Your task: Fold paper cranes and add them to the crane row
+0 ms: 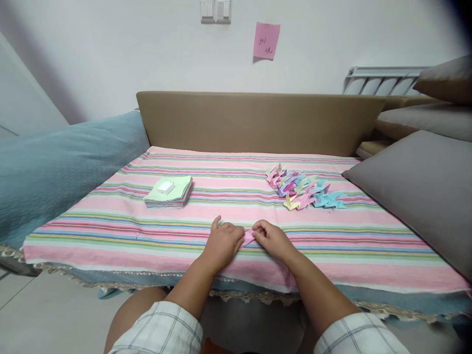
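A small folded piece of pink paper (248,238) lies on the striped cloth between my hands. My left hand (224,242) holds its left side; the fingers are bent over it, and one finger sticks up away from the paper. With thumb and fingertips my right hand (273,239) pinches the right end. Part of the paper is hidden under the fingers. Beyond my right hand lies a heap of folded paper figures (302,189) in pink, yellow, purple, green and blue. A stack of square coloured paper sheets (177,189) sits farther left, with a small white object (165,187) on top.
The striped cloth (110,231) covers a couch seat with a brown backrest (258,123). A blue-covered armrest (70,167) bounds the left side. Grey cushions (416,191) are piled at the right. On the wall are a pink note (266,41) and light switches (216,11).
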`<state>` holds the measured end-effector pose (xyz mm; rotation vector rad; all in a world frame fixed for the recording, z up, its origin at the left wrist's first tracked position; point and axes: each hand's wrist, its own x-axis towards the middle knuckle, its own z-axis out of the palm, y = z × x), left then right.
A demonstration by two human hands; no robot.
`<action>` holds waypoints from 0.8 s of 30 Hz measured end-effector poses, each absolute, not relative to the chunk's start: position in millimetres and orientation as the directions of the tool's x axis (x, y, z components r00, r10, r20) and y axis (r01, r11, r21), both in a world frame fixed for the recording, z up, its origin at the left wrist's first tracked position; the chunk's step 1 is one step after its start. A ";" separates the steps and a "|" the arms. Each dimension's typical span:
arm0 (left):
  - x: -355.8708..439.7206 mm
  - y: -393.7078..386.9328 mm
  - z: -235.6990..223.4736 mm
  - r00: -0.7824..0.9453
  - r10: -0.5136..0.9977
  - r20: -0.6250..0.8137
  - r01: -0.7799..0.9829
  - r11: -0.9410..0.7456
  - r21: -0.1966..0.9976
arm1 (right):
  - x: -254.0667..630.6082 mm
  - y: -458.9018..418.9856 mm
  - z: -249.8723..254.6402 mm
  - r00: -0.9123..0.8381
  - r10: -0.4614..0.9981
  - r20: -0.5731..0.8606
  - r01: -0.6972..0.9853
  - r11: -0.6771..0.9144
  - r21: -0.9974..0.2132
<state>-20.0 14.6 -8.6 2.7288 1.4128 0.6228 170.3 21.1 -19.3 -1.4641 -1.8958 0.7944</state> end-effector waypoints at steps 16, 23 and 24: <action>-21.3 18.6 -15.4 0.520 0.787 0.333 0.744 -0.608 0.277 | 171.7 27.3 -20.5 -0.242 0.960 0.139 0.643 0.266 -0.719; -20.9 18.5 -14.0 0.536 0.781 0.321 0.740 -0.618 0.265 | 168.1 29.8 -19.6 -0.225 0.971 0.079 0.650 0.210 -0.730; -20.9 18.6 -14.0 0.537 0.781 0.320 0.741 -0.618 0.264 | 167.2 30.3 -19.9 -0.215 0.974 0.066 0.655 0.194 -0.730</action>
